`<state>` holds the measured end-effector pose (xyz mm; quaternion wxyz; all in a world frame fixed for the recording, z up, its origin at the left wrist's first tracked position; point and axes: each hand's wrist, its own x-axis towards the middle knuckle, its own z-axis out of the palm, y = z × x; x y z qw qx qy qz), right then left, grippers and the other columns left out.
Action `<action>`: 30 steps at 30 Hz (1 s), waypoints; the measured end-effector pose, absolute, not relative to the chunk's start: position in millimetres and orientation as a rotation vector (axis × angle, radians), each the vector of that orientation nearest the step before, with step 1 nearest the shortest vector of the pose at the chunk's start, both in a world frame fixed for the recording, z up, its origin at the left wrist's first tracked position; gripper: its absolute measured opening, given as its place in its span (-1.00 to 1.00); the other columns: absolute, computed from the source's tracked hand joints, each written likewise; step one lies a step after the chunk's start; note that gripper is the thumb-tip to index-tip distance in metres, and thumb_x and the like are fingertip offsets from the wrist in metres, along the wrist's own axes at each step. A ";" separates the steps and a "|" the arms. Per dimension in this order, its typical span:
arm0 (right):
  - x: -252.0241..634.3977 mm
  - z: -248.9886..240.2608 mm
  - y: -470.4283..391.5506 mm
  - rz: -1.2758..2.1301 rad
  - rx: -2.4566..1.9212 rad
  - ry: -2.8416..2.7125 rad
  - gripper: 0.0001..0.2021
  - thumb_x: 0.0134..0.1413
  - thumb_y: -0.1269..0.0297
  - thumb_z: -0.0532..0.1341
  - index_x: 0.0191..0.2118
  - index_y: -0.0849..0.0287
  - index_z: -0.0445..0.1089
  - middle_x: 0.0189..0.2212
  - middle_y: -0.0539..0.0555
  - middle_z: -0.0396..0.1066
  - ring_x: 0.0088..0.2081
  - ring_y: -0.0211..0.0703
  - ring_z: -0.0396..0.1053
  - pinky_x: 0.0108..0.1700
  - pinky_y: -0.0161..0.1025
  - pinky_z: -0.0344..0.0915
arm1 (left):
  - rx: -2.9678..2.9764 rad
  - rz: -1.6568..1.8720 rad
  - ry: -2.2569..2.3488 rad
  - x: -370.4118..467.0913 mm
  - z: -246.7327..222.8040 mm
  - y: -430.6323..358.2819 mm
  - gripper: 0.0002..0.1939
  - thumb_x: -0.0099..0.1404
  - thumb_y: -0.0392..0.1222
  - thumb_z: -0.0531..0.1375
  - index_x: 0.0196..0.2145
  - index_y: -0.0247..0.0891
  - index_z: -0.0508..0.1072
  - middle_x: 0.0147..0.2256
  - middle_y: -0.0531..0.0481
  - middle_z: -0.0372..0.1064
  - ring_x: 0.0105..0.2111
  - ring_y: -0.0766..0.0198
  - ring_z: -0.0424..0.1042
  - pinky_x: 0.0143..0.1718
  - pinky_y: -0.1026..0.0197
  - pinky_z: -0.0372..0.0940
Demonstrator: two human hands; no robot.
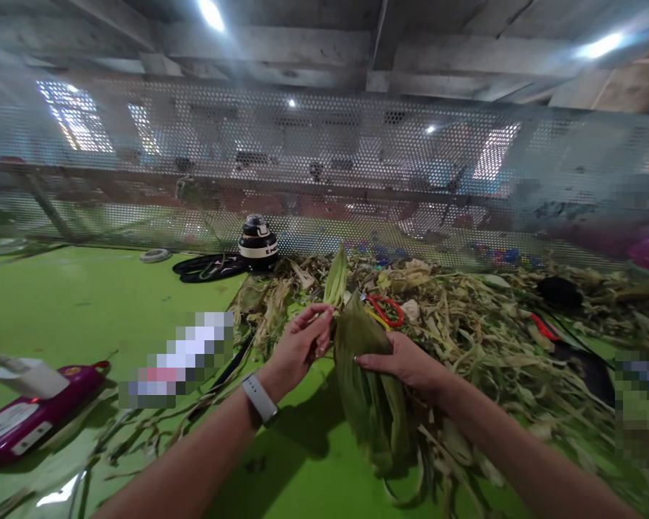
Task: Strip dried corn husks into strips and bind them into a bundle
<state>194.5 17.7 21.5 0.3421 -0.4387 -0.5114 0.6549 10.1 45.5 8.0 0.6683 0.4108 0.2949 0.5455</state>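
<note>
My left hand (301, 342), with a pale watch on its wrist, has thumb and fingertips pinched together at the lower end of a narrow light-green leaf (336, 277). To its right, my right hand (411, 364) grips a broad, dull-green leaf bundle (371, 404), thumb across the front. The bundle hangs down over the table, its top close to my left fingertips. The fingers behind it are hidden. Just beyond the bundle lie a red loop handle (390, 308) and a yellow one, like scissors handles, partly covered.
Shredded dry leaves (476, 339) cover the right and middle of the green table (113, 288). At the back stand a black bottle-like container (258, 245) and a flat black item (208, 267). A purple power strip (37, 414) with a white plug sits left. A perforated screen (324, 166) runs behind.
</note>
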 end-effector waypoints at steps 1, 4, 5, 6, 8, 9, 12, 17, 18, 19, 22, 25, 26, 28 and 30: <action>193.8 22.3 17.6 1.697 -1.151 -1.309 -0.64 -0.28 0.25 0.39 -0.27 0.29 0.45 -0.41 0.06 0.51 -0.41 -0.16 0.45 -0.27 -0.20 0.38 | 0.893 1.248 0.653 9.3 7.4 46.9 -0.77 0.04 -0.13 0.30 -0.34 -0.23 0.41 -0.67 0.22 0.19 -0.68 0.52 0.15 -0.65 0.45 0.05; 191.8 24.3 17.1 1.652 -1.140 -1.281 -0.63 -0.31 0.23 0.40 -0.29 0.30 0.45 -0.46 0.05 0.51 -0.44 -0.18 0.44 -0.30 -0.22 0.38 | 0.860 1.127 0.663 8.8 4.6 47.2 -0.67 0.05 -0.02 0.28 -0.26 -0.23 0.42 -0.44 0.08 0.39 -0.47 0.42 0.35 -0.46 0.38 0.24; 191.3 24.7 17.1 1.627 -1.136 -1.274 -0.63 -0.33 0.22 0.40 -0.30 0.30 0.45 -0.48 0.03 0.50 -0.46 -0.19 0.44 -0.32 -0.23 0.38 | 0.891 1.013 0.664 8.8 3.4 46.1 -0.65 0.04 -0.01 0.28 -0.24 -0.24 0.43 -0.39 0.03 0.42 -0.44 0.38 0.37 -0.43 0.35 0.26; 190.9 24.9 17.3 1.603 -1.137 -1.262 -0.63 -0.34 0.22 0.40 -0.31 0.30 0.45 -0.50 0.02 0.50 -0.47 -0.20 0.43 -0.34 -0.25 0.38 | 0.941 0.890 0.657 8.9 2.3 44.8 -0.63 0.03 -0.03 0.30 -0.23 -0.26 0.44 -0.37 0.00 0.44 -0.44 0.36 0.38 -0.42 0.33 0.27; 190.7 24.9 18.8 1.546 -1.155 -1.218 -0.63 -0.35 0.20 0.40 -0.33 0.29 0.45 -0.52 0.01 0.49 -0.51 -0.21 0.41 -0.39 -0.26 0.37 | 1.056 0.696 0.617 8.7 0.8 42.1 -0.64 -0.01 -0.15 0.34 -0.23 -0.29 0.46 -0.35 -0.04 0.47 -0.42 0.33 0.41 -0.34 0.28 0.29; 190.8 24.5 19.9 1.508 -1.167 -1.187 -0.63 -0.34 0.18 0.40 -0.33 0.28 0.44 -0.53 0.00 0.49 -0.53 -0.21 0.41 -0.42 -0.26 0.37 | 1.102 0.643 0.586 8.5 0.5 40.9 -0.63 -0.03 -0.22 0.35 -0.22 -0.30 0.46 -0.33 -0.06 0.48 -0.38 0.31 0.42 -0.28 0.26 0.29; 191.2 23.0 23.6 1.362 -1.165 -1.079 -0.65 -0.29 0.13 0.37 -0.34 0.25 0.43 -0.55 -0.01 0.48 -0.56 -0.21 0.39 -0.46 -0.27 0.36 | 1.156 0.585 0.502 8.5 0.2 38.6 -0.63 -0.06 -0.31 0.37 -0.23 -0.30 0.47 -0.28 -0.08 0.49 -0.26 0.26 0.43 -0.09 0.18 0.23; 191.7 25.3 23.8 1.379 -1.033 -1.012 -0.64 -0.14 0.06 0.28 -0.27 0.23 0.42 -0.49 0.04 0.50 -0.51 -0.17 0.42 -0.41 -0.24 0.37 | 1.161 0.724 0.644 10.6 -2.6 39.0 -0.74 -0.03 -0.21 0.35 -0.33 -0.28 0.47 -0.36 0.01 0.47 -0.40 0.34 0.41 -0.30 0.27 0.29; 192.0 26.3 23.4 1.415 -1.017 -1.029 -0.64 -0.12 0.05 0.27 -0.25 0.23 0.42 -0.46 0.05 0.51 -0.47 -0.15 0.43 -0.37 -0.23 0.37 | 1.167 0.773 0.691 10.4 -3.3 40.1 -0.74 -0.02 -0.19 0.35 -0.33 -0.27 0.46 -0.37 0.03 0.46 -0.43 0.36 0.39 -0.37 0.30 0.28; 192.6 26.9 23.3 1.443 -1.013 -1.056 -0.64 -0.13 0.05 0.28 -0.25 0.22 0.43 -0.44 0.06 0.51 -0.43 -0.14 0.44 -0.33 -0.23 0.37 | 1.177 0.814 0.729 9.9 -3.9 41.6 -0.73 -0.01 -0.16 0.34 -0.32 -0.26 0.46 -0.37 0.04 0.45 -0.45 0.37 0.38 -0.41 0.32 0.27; 195.6 25.9 26.1 1.432 -1.046 -1.159 -0.63 -0.25 0.11 0.36 -0.29 0.22 0.42 -0.42 0.02 0.50 -0.37 -0.16 0.42 -0.24 -0.23 0.34 | 1.216 0.879 0.790 7.0 -5.9 47.5 -0.71 0.01 -0.13 0.32 -0.30 -0.26 0.44 -0.35 0.01 0.44 -0.44 0.36 0.38 -0.42 0.33 0.26; 200.0 20.6 33.0 1.300 -1.108 -1.245 -0.67 -0.30 0.09 0.37 -0.41 0.23 0.41 -0.51 -0.05 0.44 -0.44 -0.22 0.36 -0.30 -0.28 0.31 | 1.257 0.943 0.837 5.0 -7.4 52.0 -0.73 0.01 -0.11 0.31 -0.35 -0.29 0.41 -0.41 0.04 0.40 -0.48 0.39 0.34 -0.47 0.35 0.23; 201.3 18.7 35.3 1.238 -1.128 -1.259 -0.68 -0.30 0.08 0.36 -0.45 0.23 0.40 -0.55 -0.07 0.41 -0.47 -0.25 0.33 -0.35 -0.30 0.30 | 1.274 0.968 0.858 5.0 -7.4 52.4 -0.75 0.02 -0.11 0.31 -0.38 -0.29 0.39 -0.46 0.08 0.36 -0.53 0.42 0.31 -0.52 0.38 0.19; 203.0 16.2 38.2 1.119 -1.158 -1.271 -0.68 -0.30 0.05 0.36 -0.51 0.22 0.39 -0.60 -0.09 0.36 -0.52 -0.28 0.28 -0.42 -0.34 0.26 | 1.317 0.992 0.883 6.1 -5.9 51.2 -0.75 0.02 -0.12 0.31 -0.42 -0.28 0.33 -0.56 0.16 0.27 -0.63 0.47 0.20 -0.62 0.41 0.10; 202.7 16.5 37.9 1.063 -1.170 -1.243 -0.67 -0.29 0.03 0.34 -0.52 0.22 0.37 -0.62 -0.09 0.34 -0.53 -0.29 0.27 -0.44 -0.34 0.26 | 1.361 0.988 0.869 8.1 -2.3 48.0 -0.76 0.04 -0.13 0.29 -0.40 -0.26 0.32 -0.57 0.18 0.25 -0.64 0.48 0.16 -0.63 0.41 0.09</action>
